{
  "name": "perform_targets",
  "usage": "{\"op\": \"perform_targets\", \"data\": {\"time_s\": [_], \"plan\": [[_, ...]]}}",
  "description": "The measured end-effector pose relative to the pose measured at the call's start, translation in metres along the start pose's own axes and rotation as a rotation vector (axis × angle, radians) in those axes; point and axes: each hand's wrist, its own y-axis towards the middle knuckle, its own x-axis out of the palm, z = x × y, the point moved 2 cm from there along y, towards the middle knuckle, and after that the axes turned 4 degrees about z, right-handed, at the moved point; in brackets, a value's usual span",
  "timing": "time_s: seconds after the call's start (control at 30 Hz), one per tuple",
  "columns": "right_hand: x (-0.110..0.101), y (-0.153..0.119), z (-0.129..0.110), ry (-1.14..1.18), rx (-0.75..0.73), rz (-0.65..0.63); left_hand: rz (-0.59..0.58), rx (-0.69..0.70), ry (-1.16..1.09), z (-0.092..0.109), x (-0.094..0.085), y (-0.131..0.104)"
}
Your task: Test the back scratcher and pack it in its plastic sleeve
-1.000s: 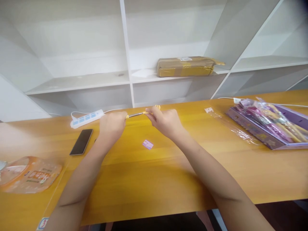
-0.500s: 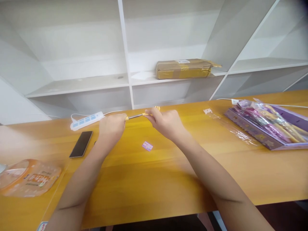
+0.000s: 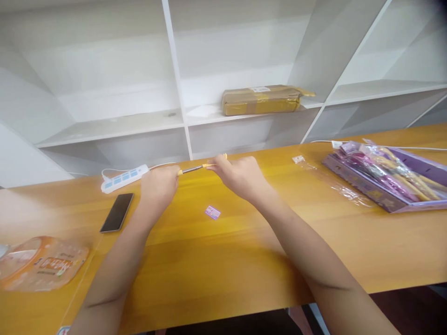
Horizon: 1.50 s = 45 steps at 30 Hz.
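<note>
A thin telescopic back scratcher point(image 3: 192, 169), with a metal rod and yellow ends, spans between my two hands above the far part of the table. My left hand point(image 3: 159, 187) is closed around its left yellow end, hiding most of the handle. At the other end, my right hand point(image 3: 238, 177) pinches the yellow part, and a bit of pronged yellow tip shows above the fingers. A small purple card point(image 3: 213, 212) lies on the table below, touched by neither hand.
On the wooden table point(image 3: 216, 265) are a power strip point(image 3: 125, 178), a phone point(image 3: 117, 212) and an orange-printed plastic bag point(image 3: 52, 265) at left. A purple box point(image 3: 380, 197) with several wrapped items stands right, near clear wrappers point(image 3: 349, 193). A taped carton point(image 3: 260, 101) sits on the shelf behind.
The view has shifted slightly. Both hands keep their hold on the back scratcher, with almost the same length of rod showing between them.
</note>
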Motion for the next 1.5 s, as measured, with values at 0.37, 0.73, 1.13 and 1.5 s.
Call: {"op": "perform_targets", "data": {"time_s": [0.37,0.73,1.13,1.5], "plan": [[-0.008,0.002,0.001,-0.001,0.012,-0.085,0.039,-0.020,0.013,-0.006,0.001,0.003],[-0.020,0.006,0.005,-0.021,0.051,-0.198,0.021,-0.062,0.013,-0.009,-0.001,0.004],[-0.038,0.003,0.094,0.007,0.333,-0.025,0.172,-0.189,0.098,-0.082,0.008,0.024],[-0.062,-0.056,0.207,0.227,0.722,0.238,0.334,-0.263,0.062,-0.168,0.003,0.010]]}}
